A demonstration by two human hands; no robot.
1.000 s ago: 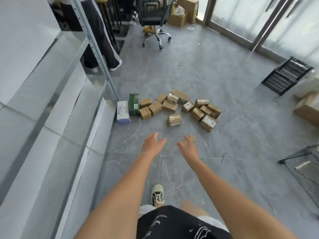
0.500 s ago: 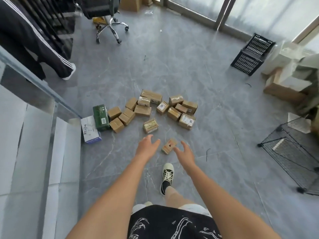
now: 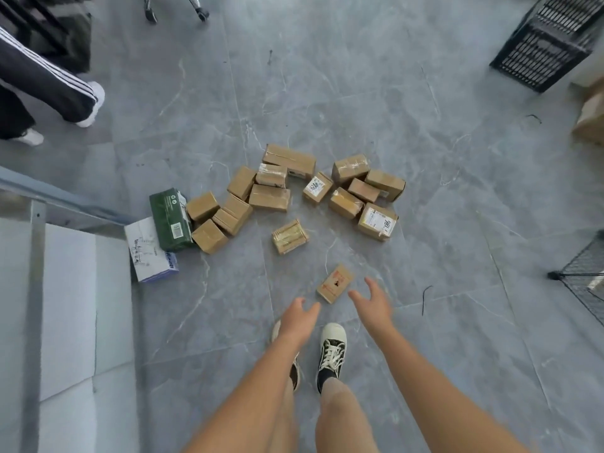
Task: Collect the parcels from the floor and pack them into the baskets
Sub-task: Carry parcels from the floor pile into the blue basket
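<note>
Bare floor (image 3: pixel 425 178) around small parcel (image 3: pixel 335 283)

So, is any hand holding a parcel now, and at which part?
Nothing is held. The left hand and right hand are both open and empty, above the small flat parcel on the floor.

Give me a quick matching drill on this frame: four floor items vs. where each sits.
Items:
1. green box
2. black crate
3. flat parcel with red print
4. wire basket

Places:
A. just ahead of both hands
B. top right corner
C. left end of the parcel cluster
D. right edge, mid-height

Pairs: 1-C, 2-B, 3-A, 4-D
</note>
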